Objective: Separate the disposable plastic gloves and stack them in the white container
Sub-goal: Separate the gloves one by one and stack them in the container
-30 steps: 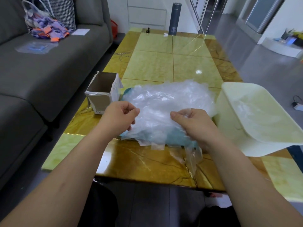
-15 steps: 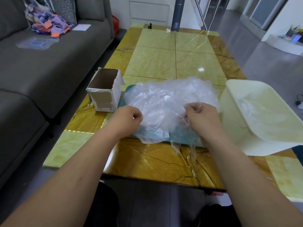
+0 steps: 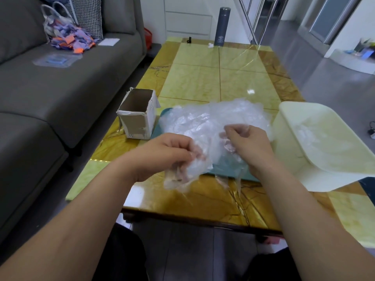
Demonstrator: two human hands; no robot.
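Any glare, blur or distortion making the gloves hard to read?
Head view: the glossy table throws white glare spots; the wide-angle lens bows the sofa and white container edges; the clear gloves read as one hazy mass; the left hand and right hand pinching them look sharp.

a: where are the arms?
b: both bare forearms reach forward from the lower corners, wrists near each other.
a: the hands?
b: left hand [image 3: 168,155] knuckles up, fingers curled, pinching the plastic gloves [image 3: 203,122]. right hand [image 3: 247,145] just beside it, fingers curled, pinching them too.
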